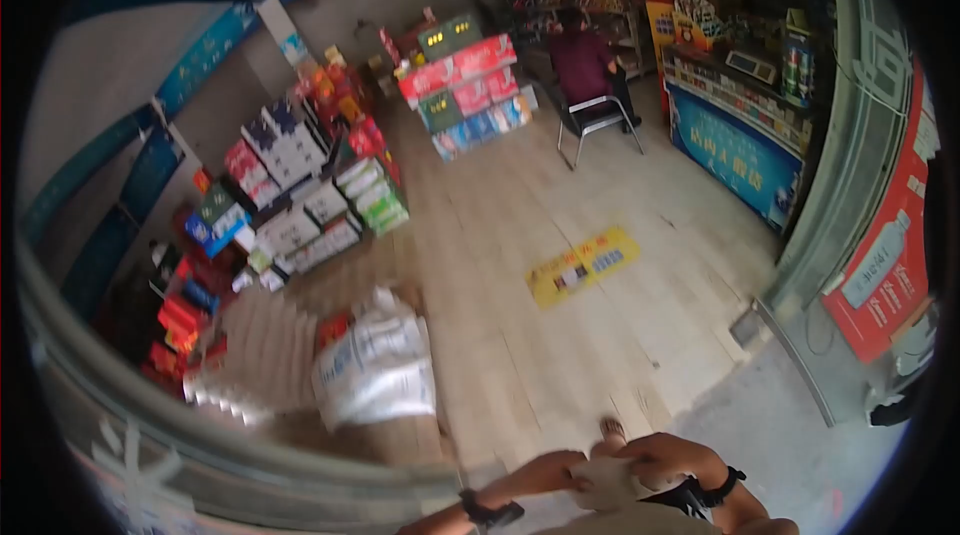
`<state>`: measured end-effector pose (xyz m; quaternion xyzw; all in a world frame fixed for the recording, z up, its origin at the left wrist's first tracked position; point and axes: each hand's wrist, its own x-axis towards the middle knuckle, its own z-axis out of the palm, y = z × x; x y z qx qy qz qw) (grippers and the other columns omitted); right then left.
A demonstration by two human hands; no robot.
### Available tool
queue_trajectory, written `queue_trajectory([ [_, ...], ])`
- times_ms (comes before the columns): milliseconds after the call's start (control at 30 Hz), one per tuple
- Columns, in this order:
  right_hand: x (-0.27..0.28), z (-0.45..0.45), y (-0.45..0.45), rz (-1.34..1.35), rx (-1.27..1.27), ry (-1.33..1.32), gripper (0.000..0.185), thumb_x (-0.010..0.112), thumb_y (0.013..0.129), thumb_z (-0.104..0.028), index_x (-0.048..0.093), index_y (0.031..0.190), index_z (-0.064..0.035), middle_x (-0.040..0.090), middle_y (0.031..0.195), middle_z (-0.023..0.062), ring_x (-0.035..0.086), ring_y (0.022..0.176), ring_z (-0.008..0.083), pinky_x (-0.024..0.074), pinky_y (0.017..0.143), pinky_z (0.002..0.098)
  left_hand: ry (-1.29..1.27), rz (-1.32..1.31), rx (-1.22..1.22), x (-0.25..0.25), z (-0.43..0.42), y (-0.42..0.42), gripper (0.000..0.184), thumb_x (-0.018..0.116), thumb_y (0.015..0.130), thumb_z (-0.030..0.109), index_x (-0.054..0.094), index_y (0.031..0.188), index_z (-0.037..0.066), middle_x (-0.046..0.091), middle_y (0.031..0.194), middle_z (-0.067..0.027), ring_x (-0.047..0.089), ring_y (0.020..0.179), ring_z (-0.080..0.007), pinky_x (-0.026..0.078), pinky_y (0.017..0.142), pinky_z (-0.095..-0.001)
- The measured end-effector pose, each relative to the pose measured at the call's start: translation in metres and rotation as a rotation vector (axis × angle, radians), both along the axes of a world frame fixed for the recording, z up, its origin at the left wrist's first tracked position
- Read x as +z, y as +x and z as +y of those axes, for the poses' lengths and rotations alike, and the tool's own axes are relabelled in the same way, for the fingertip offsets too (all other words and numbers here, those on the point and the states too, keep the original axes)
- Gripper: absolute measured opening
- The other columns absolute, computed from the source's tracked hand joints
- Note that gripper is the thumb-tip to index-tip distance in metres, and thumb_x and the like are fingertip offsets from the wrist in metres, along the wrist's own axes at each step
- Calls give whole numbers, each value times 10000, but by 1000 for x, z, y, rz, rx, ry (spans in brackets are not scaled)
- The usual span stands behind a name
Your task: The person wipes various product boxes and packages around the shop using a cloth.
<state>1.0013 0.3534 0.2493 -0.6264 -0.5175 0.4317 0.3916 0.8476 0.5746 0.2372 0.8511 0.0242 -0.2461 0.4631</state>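
Observation:
At the bottom of the head view, my left hand is held near my body, with a dark band on its wrist. My right hand is close to its right, with a dark strap on the wrist. Between and below them is light-coloured cloth, which both hands seem to touch. The fingers are curled and blurred, so what they hold, if anything, cannot be made out. A foot in a sandal shows just beyond the hands.
A white sack lies at the lower left, near stacked boxes. A person sits on a metal-framed chair. A blue-fronted counter stands at the right. A yellow floor sticker lies ahead.

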Motion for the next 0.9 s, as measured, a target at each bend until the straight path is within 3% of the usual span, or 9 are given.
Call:
queue_trajectory([
  [100, -2, 79, 73, -212, -56, -56, 364, 591, 771, -159, 612, 1128, -93, 641, 1053, 115, 598, 975, 293, 469, 840, 351, 201, -344, -43, 23, 62, 57, 352, 624, 839, 355, 563, 916, 17, 590, 828, -159, 579, 789, -323, 459, 700, -402],
  [167, 21, 133, 109, -198, -35, -67, 352, 582, 754, -145, 615, 1102, -110, 641, 1033, 109, 603, 958, 290, 474, 839, 364, 226, -338, 26, 32, 105, 76, 341, 609, 848, 344, 544, 884, 11, 588, 825, -165, 577, 807, -347, 461, 703, -415],
  [300, 50, 252, 173, -177, 154, -44, 353, 573, 755, -129, 592, 1105, -86, 639, 994, 118, 603, 936, 303, 476, 823, 369, 271, -229, 359, 62, 177, 112, 276, 630, 806, 241, 593, 966, 20, 615, 879, -163, 586, 834, -359, 474, 719, -419],
  [367, 47, 316, 205, -248, 146, 251, 304, 565, 762, -162, 606, 1051, -76, 622, 933, 134, 593, 877, 303, 470, 766, 388, 338, -274, 536, 53, 213, 133, 255, 626, 808, 229, 607, 968, 32, 620, 878, -160, 587, 840, -361, 473, 722, -420],
  [500, 55, 437, 271, -269, 300, 218, 305, 556, 754, -149, 603, 1043, -63, 613, 922, 127, 581, 875, 305, 463, 756, 396, 264, -122, 1028, 64, 291, 202, 225, 611, 818, 212, 597, 959, 38, 616, 878, -178, 586, 847, -365, 468, 722, -420],
  [567, 46, 496, 316, -342, 322, 229, 307, 552, 746, -143, 603, 1038, -62, 607, 904, 120, 577, 875, 300, 460, 752, 399, 321, -108, 1005, 57, 350, 241, 199, 595, 822, 197, 586, 941, 38, 607, 867, -180, 580, 839, -373, 462, 714, -436],
  [667, 75, 568, 374, -377, 262, 176, 318, 552, 737, -124, 611, 1042, -58, 604, 904, 125, 577, 867, 309, 464, 754, 396, 481, -512, 679, 50, 448, 307, 205, 592, 807, 214, 579, 901, 33, 598, 835, -166, 576, 816, -372, 457, 700, -450],
  [700, 85, 588, 393, -407, 222, 162, 311, 553, 737, -124, 615, 1035, -60, 604, 902, 125, 579, 861, 307, 465, 750, 396, 552, -465, 582, 77, 477, 335, 195, 577, 813, 208, 587, 899, 34, 604, 848, -154, 580, 822, -353, 463, 706, -434],
  [900, 83, 710, 523, -402, 131, 147, 314, 581, 732, -176, 644, 1025, -82, 642, 935, 108, 610, 872, 293, 491, 759, 381, 390, -506, 258, 96, 632, 454, 165, 527, 810, 154, 600, 881, 24, 617, 867, -166, 590, 853, -339, 469, 737, -425],
])
